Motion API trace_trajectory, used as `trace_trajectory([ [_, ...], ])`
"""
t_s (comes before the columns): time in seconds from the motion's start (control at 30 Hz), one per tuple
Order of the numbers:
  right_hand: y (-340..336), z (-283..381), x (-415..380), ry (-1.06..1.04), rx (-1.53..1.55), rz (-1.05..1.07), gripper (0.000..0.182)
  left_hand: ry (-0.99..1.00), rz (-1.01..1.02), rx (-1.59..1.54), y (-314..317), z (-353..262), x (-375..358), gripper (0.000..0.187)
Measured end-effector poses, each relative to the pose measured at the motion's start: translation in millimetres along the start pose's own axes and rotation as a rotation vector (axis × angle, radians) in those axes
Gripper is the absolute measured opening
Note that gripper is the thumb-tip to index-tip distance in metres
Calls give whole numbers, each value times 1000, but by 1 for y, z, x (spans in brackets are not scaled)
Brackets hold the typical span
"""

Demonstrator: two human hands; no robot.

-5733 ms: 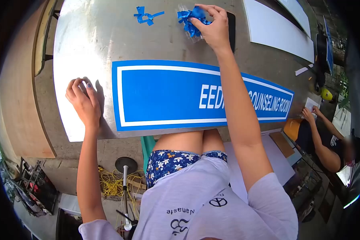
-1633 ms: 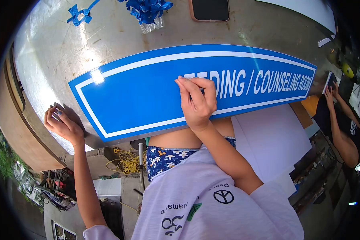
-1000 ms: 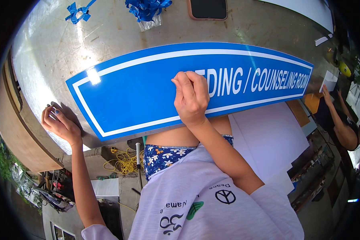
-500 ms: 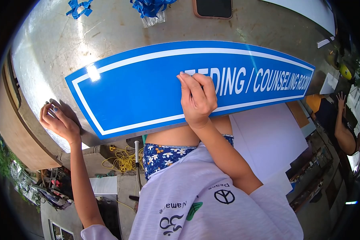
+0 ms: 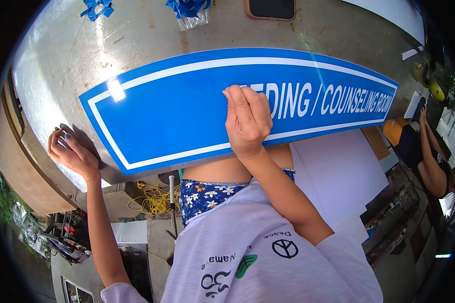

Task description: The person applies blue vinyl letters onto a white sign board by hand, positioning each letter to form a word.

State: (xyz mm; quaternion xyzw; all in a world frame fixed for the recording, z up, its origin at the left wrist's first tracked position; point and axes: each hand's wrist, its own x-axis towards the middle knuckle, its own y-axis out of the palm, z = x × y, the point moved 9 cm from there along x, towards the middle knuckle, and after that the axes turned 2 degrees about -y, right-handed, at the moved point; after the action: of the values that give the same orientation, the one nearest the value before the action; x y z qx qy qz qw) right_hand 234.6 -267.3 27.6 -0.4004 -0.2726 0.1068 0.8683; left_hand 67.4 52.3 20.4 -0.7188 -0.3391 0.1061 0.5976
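A long blue sign [image 5: 167, 111] with a white border and white lettering, readable as "EDING / COUNSELING ROOM", lies on a metal table. Over the lettering's left part is my right hand [image 5: 248, 121], fingers bent and pressed together in a pinch. Whatever is between those fingertips, if anything, is too small to make out, and the hand covers some letters. My left hand [image 5: 73, 155] rests on the table left of the sign, apart from it. Its fingers are loosely curled, with the thumb held away, and nothing shows in them.
Crumpled blue strips [image 5: 97, 8], a blue bundle in clear plastic [image 5: 188, 10] and a phone [image 5: 271, 8] lie on the metal table [image 5: 136, 40]. White sheets [image 5: 338, 171] are at right. Yellow rope [image 5: 155, 198] lies below. Another person [image 5: 429, 166] is at far right.
My right hand has shifted slightly left and up over the lettering, still pinched. My left hand stays nearly in place. The other person's arms have moved at far right.
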Motion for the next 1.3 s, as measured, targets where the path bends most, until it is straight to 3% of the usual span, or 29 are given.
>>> trace_trajectory([
  [0.3, 4, -1, 0, -10, -16, -5, 22, 7, -8, 4, -1, 0, 1, 32],
  [0.57, 1, -13, -5, 171, 85, 16, 15, 8, -4, -3, 0, 1, 0, 31],
  [1.3, 8, -6, 4, 67, 11, 25, 18, -18, -9, -5, -1, 2, 2, 32],
])
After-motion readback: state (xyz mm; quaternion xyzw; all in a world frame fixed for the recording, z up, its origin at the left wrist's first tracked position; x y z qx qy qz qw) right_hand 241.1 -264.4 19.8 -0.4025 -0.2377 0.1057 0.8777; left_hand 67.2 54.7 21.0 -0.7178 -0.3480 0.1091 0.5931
